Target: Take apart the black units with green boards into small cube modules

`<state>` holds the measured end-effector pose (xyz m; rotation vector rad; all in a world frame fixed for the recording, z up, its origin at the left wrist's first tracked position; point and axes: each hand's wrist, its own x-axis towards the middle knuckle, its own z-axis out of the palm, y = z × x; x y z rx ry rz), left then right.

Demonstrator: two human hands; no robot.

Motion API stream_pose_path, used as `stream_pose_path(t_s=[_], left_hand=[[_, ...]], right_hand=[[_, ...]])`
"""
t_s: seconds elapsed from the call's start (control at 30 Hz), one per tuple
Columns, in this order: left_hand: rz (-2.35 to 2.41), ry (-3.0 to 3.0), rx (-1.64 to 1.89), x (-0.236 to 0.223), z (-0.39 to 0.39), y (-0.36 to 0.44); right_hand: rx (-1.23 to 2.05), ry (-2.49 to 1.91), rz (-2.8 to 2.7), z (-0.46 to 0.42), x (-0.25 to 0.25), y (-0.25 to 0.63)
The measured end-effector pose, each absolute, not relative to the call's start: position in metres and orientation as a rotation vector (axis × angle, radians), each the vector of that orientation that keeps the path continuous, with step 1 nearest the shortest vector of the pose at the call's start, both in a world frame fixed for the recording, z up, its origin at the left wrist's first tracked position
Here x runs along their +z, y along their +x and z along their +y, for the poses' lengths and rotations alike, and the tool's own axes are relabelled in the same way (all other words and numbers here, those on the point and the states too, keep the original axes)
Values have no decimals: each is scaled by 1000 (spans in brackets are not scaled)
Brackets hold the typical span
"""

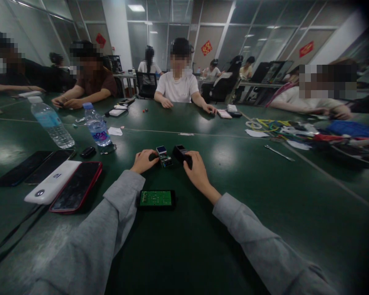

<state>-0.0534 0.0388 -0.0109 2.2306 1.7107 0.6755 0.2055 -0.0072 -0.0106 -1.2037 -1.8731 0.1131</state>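
Observation:
A small circuit board (164,157) with a little screen at its far end stands in front of me. My left hand (144,161) is closed at its left edge, thumb and fingers pinching it there. A dark patch between those fingers is too small to make out. Just right of the board, my right hand (197,168) wraps round a black box-like case (180,153), its fingers over the right side. Nearer to me lies a black-framed panel (156,198) showing a green circuit board, flat on the table and touched by neither hand.
On the left are a white power bank (53,180), a red-edged phone (76,186), other dark phones and two water bottles (97,127). A wrench (279,153) and a heap of cables (273,126) lie right on the green table (249,184). Several people sit around.

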Motion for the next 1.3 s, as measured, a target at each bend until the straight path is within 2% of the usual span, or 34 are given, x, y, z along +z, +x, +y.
stream_pose_path(t_s=[0.33, 0.6, 0.9, 1.3], left_hand=[[1713, 2234, 669, -11, 40, -54], [1717, 2228, 675, -11, 39, -54], [1722, 2222, 657, -9, 39, -53], [1720, 2228, 672, -10, 38, -54]], right_hand=[[324, -1291, -1602, 7, -24, 217], [231, -1291, -1754, 2, -24, 214], [224, -1456, -1532, 17, -33, 225], [123, -1442, -1664, 7, -29, 217]])
